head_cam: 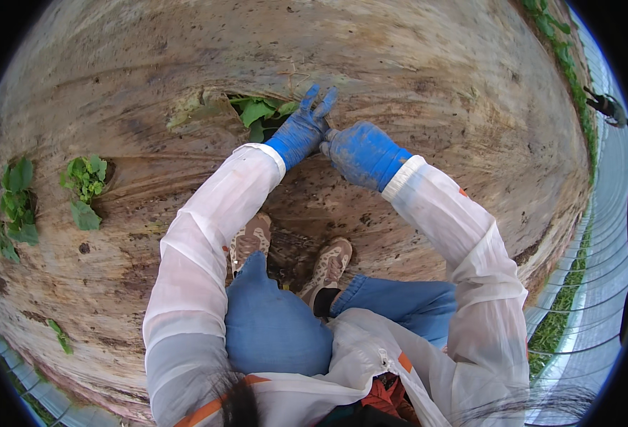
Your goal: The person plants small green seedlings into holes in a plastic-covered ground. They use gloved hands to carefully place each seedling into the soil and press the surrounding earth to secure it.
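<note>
My left hand [306,127], in a soiled blue glove, rests beside a slit in the plastic mulch film [426,64]. Two of its fingers stretch forward and apart; the others curl towards my right hand, and what lies between them is hidden. Green leaves [256,112] of a plant show through the slit, just left of my left hand. My right hand [365,155], gloved in the same blue, is curled with its knuckles up. Its fingertips meet the left hand's inner side low over the film, and I cannot see whether they pinch its edge.
To the left, two leafy plants [86,184] [17,205] poke through the film, with a small sprout [60,336] lower down. My shoes [330,267] stand on the film. A hooped plastic tunnel wall [612,203] curves along the right, where another person [608,109] appears far off.
</note>
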